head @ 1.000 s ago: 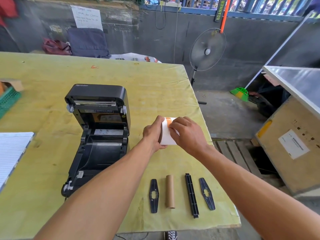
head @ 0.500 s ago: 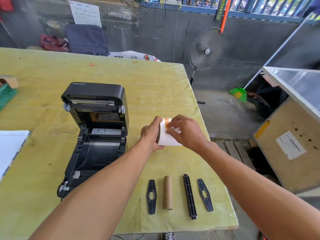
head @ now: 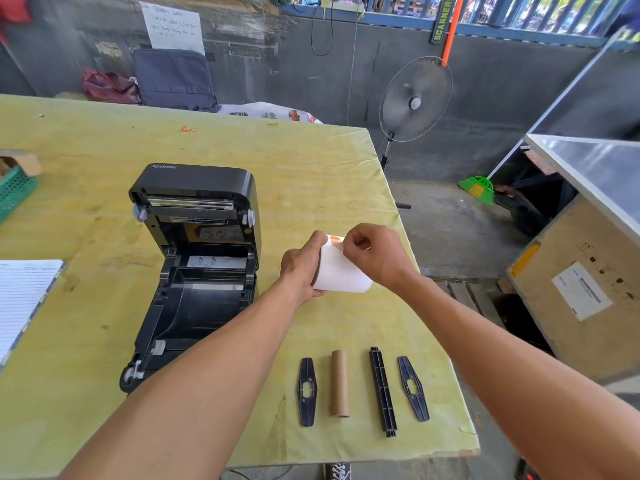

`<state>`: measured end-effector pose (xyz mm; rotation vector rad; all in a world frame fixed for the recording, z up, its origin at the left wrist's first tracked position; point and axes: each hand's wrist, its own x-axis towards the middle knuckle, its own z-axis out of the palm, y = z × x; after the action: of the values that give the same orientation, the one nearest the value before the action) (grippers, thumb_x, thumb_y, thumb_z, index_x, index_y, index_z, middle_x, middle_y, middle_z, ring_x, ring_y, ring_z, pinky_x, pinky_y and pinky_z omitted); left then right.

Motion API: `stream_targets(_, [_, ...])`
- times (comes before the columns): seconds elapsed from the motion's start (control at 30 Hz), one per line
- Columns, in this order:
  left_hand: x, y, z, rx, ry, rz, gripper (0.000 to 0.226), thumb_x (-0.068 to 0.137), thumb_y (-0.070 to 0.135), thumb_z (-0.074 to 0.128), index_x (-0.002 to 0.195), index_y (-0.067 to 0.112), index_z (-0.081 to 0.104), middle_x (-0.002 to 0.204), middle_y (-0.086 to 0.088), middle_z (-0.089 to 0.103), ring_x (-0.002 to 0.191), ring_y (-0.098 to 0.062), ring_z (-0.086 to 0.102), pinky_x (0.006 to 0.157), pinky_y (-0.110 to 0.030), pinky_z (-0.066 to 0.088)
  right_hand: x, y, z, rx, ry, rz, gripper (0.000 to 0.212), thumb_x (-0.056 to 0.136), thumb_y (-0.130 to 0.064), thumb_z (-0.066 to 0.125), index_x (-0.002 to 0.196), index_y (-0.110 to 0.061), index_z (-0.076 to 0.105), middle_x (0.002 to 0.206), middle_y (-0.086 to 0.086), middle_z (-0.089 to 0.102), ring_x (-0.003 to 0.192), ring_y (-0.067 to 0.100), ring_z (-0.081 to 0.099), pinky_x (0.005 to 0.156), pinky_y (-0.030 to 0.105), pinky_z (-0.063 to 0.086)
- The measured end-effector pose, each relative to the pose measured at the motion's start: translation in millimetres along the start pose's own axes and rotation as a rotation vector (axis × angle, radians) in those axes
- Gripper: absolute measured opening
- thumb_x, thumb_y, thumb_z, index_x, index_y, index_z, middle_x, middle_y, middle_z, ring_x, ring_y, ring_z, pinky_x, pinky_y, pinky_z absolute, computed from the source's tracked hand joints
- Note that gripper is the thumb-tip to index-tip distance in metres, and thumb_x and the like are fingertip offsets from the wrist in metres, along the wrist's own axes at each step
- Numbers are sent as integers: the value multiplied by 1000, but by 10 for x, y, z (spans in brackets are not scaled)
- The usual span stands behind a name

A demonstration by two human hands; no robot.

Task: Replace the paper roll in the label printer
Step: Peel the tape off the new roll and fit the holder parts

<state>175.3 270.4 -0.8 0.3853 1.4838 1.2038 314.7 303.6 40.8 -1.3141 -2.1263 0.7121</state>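
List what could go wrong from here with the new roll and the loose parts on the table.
1. The right hand is peeling the leading edge of the paper roll; it may tear or unwind.
2. The spindle bar and right guide plate lie near the table's front edge and could be knocked off.
3. The empty cardboard core could roll away.

yellow table carries open printer; cardboard core; black spindle

Black printer; white paper roll, orange patch; brown cardboard core; yellow-green table.
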Motion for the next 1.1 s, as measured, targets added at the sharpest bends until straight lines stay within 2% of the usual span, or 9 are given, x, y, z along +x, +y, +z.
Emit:
stream_targets(0.1, [-4, -41, -31, 19, -4, 26, 42, 63, 48, 66, 87, 13, 66, 79, -7, 68, 69, -26, 68, 57, -36, 56, 35, -29, -34, 114, -16, 68, 16, 81, -15, 60, 67, -23, 63, 68, -8, 67, 63, 8, 59, 56, 22, 45])
stream_targets(0.27, [-12, -92, -54, 11, -42, 51, 40, 67, 47, 65, 85, 12, 69, 70, -5, 69, 62, -24, 68, 57, -34, 56, 148, -53, -65, 210, 0, 150, 13, 83, -14, 55, 73, -21, 60, 77, 6, 74, 67, 23, 68, 58, 30, 50])
stream_targets(0.43, [4, -117, -64, 9, -52, 65, 42, 72, 45, 64, 93, 9, 69, 78, -8, 68, 68, -26, 67, 62, -37, 56, 245, 27, -66, 377, 8, 301, 14, 90, -9, 50, 83, -11, 61, 77, 6, 75, 53, 14, 61, 51, 25, 51])
stream_targets(0.57, [15, -149, -77, -7, -39, 53, 38, 75, 43, 64, 92, 10, 65, 82, -10, 67, 72, -28, 65, 65, -38, 55, 277, 114, -107, 586, 67, 415, 21, 93, -7, 47, 97, 4, 65, 86, 12, 75, 57, 13, 58, 48, 23, 47])
stream_targets(0.63, [24, -164, -76, -14, -32, 43, 37, 75, 43, 64, 93, 10, 64, 83, -10, 66, 72, -28, 65, 67, -39, 55, 288, 176, -123, 619, 106, 442, 19, 89, -4, 51, 95, 8, 66, 90, 16, 76, 58, 14, 58, 51, 24, 49])
stream_targets(0.73, [41, -177, -73, -44, -21, 19, 34, 76, 42, 64, 92, 12, 63, 81, -9, 65, 70, -28, 64, 66, -40, 55, 302, 266, -130, 652, 180, 477, 7, 85, 3, 56, 86, 1, 62, 81, 20, 71, 59, 19, 63, 63, 29, 57])
stream_targets(0.8, [68, -184, -76, -68, -4, 5, 33, 75, 41, 64, 91, 13, 63, 80, -9, 65, 69, -28, 63, 67, -41, 56, 317, 333, -129, 705, 188, 485, 11, 83, 8, 58, 86, -2, 60, 78, 19, 68, 61, 22, 68, 71, 31, 61])
stream_targets(1.0, [216, -184, -109, -127, 48, -24, 35, 73, 41, 65, 96, 15, 62, 90, -10, 67, 75, -29, 63, 71, -45, 55, 323, 619, -85, 484, 209, 534, 25, 80, 4, 52, 85, -11, 71, 70, 11, 74, 82, 29, 76, 88, 43, 60])
stream_targets(1.1, [330, -189, -95, -152, 59, -26, 35, 72, 41, 65, 98, 17, 63, 95, -11, 69, 80, -31, 65, 63, -42, 56, 274, 785, 7, 308, 151, 531, 30, 80, 3, 50, 70, -18, 69, 74, 8, 74, 78, 28, 75, 71, 35, 60])
